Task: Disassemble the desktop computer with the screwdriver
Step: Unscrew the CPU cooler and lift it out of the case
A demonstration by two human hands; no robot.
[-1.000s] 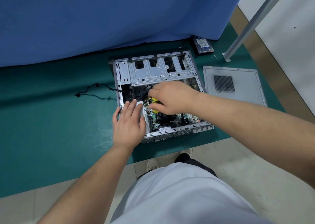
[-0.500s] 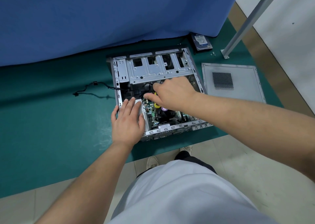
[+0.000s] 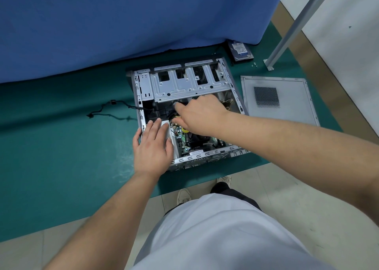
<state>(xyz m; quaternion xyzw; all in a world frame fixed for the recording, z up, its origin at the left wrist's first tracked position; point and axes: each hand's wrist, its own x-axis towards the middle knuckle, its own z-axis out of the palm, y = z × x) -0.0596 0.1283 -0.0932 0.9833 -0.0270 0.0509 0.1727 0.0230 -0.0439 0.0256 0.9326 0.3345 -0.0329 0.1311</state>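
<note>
the desktop computer [image 3: 184, 113] lies on its side on the green surface [image 3: 61, 146], open face up, directly under both hands. the steel chassis looks stiff and heavy enough to stay put, but its stamped edges are probably sharp, so the flat rails and the pale box in the near-left corner seem the safest holds; the circuit board [image 3: 180, 136] beneath the right hand looks fragile and is best left untouched by fingers.

the left hand [image 3: 151, 144] rests flat on that pale box, fingers straight, bracing the case. the right hand [image 3: 199, 113] reaches deeper inside, fingers curled around the yellow screwdriver [image 3: 184, 129], only a sliver of which shows below the palm.

compared with a second ago, the right hand has moved farther from the body, toward the drive bracket [image 3: 184, 85], and now hides most of the yellow handle. the left hand has stayed where it was. the side panel [image 3: 287, 113] lies beyond the right forearm.
</note>
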